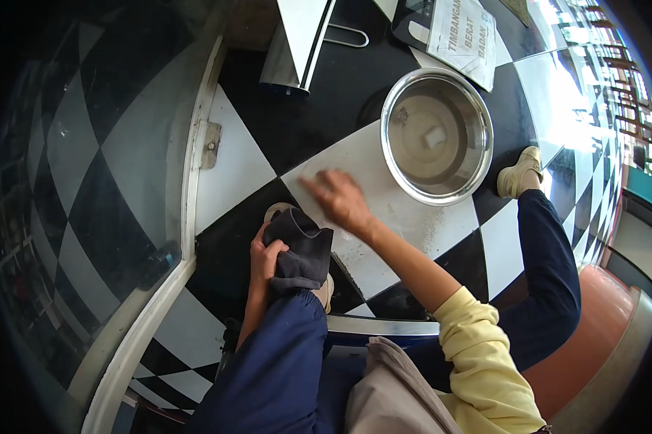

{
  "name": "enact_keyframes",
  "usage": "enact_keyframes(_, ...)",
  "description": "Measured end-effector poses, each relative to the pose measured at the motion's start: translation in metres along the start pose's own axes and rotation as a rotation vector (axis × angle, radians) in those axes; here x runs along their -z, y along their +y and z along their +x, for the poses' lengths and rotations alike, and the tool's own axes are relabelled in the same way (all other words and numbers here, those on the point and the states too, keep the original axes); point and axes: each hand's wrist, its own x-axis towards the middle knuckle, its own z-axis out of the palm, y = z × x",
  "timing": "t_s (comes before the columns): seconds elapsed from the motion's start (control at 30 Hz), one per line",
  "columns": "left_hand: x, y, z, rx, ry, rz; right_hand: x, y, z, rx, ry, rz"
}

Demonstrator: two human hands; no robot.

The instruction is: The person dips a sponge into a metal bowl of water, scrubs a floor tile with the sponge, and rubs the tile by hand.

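Note:
My left hand (266, 252) is closed on a dark grey cloth (297, 253), which it holds above my left foot, beside my knee. The cloth hangs in folds, with a loose upper edge. My right hand (337, 202) reaches across a white floor tile, just up and right of the cloth. Motion blurs it a little, but its fingers are stretched out and hold nothing. Right of that hand stands a round metal basin (391, 163) with cloudy water in it. A pale square patch shows in the water; I cannot tell whether it is an object or a reflection.
A glass door with a white frame (200, 145) runs along the left. Beyond the basin lie a lettered sign or box (465, 40) and a metal holder (282, 65) with a wire loop. My right shoe (520, 173) rests right of the basin. An orange curved surface (601, 311) is at the lower right.

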Motion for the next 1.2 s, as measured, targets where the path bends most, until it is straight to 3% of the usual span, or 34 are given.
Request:
enact_keyframes(0.07, -0.001, -0.003, -0.003, 0.034, 0.012, -0.039, 0.01, 0.002, 0.011, -0.204, 0.119, -0.014)
enact_keyframes(0.17, 0.0, -0.005, 0.003, 0.014, 0.008, -0.038, -0.004, -0.016, 0.007, -0.209, 0.124, 0.04)
enact_keyframes(0.2, 0.001, -0.008, 0.004, 0.0, 0.003, -0.027, -0.014, -0.019, -0.001, -0.058, 0.014, -0.002)
enact_keyframes(0.3, 0.001, -0.003, 0.002, 0.036, -0.01, -0.044, -0.004, -0.01, -0.002, 0.086, -0.072, -0.056)
enact_keyframes(0.43, 0.0, -0.004, 0.002, 0.042, 0.012, -0.057, 0.005, -0.007, 0.014, -0.311, 0.253, -0.017)
enact_keyframes(0.47, 0.0, -0.005, 0.002, 0.033, 0.011, -0.051, 0.003, -0.018, 0.009, -0.266, 0.167, -0.001)
enact_keyframes(0.57, -0.001, 0.001, 0.002, 0.02, -0.007, -0.041, -0.01, -0.02, -0.009, 0.142, -0.096, -0.054)
enact_keyframes(0.67, 0.002, -0.009, 0.0, 0.034, 0.003, -0.037, 0.007, -0.006, 0.002, -0.217, 0.105, -0.007)
enact_keyframes(0.77, 0.003, -0.007, 0.002, 0.04, -0.007, -0.043, -0.005, -0.012, -0.008, -0.319, 0.242, -0.042)
enact_keyframes(0.9, 0.003, -0.005, 0.003, 0.043, -0.013, -0.044, -0.005, -0.004, -0.03, 0.059, -0.04, -0.086)
enact_keyframes(1.03, 0.002, -0.002, 0.002, 0.022, -0.028, -0.044, 0.011, 0.004, -0.007, -0.381, 0.242, -0.066)
enact_keyframes(1.07, 0.002, -0.004, 0.002, 0.017, -0.024, -0.037, 0.002, -0.004, -0.012, -0.37, 0.198, -0.045)
enact_keyframes(1.17, 0.002, -0.005, 0.004, 0.026, -0.019, -0.044, 0.001, -0.015, -0.026, 0.071, -0.116, -0.048)
enact_keyframes(1.2, 0.003, -0.005, 0.004, 0.036, -0.019, -0.053, 0.004, -0.011, -0.025, -0.039, -0.034, -0.02)
